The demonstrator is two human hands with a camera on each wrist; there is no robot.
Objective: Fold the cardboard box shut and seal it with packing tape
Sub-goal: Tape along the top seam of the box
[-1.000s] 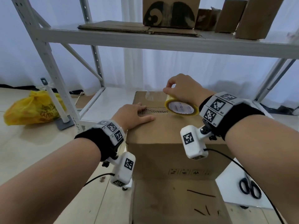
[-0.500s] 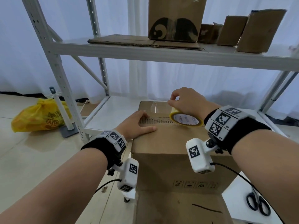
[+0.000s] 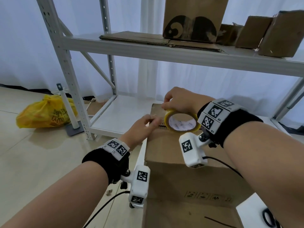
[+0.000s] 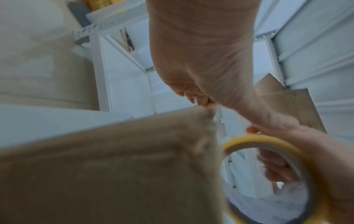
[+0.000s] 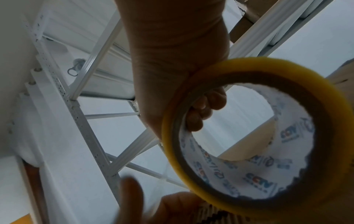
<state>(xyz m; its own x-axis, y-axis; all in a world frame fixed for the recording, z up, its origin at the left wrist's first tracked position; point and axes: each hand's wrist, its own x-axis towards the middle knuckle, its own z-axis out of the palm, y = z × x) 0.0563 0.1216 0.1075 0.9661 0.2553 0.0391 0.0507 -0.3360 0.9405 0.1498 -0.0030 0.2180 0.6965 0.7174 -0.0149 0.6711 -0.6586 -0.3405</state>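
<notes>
R hand [image 3: 179,100] gripping tape [image 3: 181,122], fingers thru core, just above box [image 3: 172,162] seam. L hand [image 3: 139,127] beside tape, blurred; grip unclear.

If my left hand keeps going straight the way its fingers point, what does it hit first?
Most likely the tape roll that the right hand holds over the cardboard box; the left hand points right at it, though the depth is unclear.

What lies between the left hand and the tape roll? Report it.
Head view: only bare cardboard box top with its corrugated flap edge separates the left hand from the tape roll.
</notes>
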